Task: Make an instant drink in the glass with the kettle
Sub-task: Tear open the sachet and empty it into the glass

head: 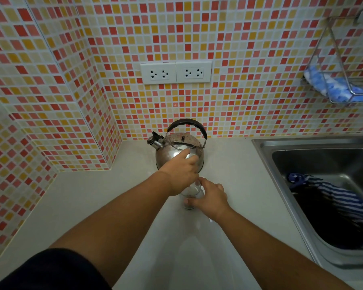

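A steel kettle (176, 151) with a black arched handle and a whistle spout stands on the pale counter against the tiled wall. In front of it is a clear glass (189, 195), mostly hidden by my hands. My left hand (181, 174) hovers over the glass's mouth, its fingers pinched on a small pale item (189, 156) that I cannot make out clearly. My right hand (211, 198) wraps the glass from the right side and holds it on the counter. Something dark shows at the bottom of the glass.
A steel sink (302, 155) lies at the right with a striped blue cloth (340, 197) in it. Two double wall sockets (175, 73) sit above the kettle. A wire rack (344, 65) with a blue cloth hangs at the upper right. A tiled corner juts out on the left.
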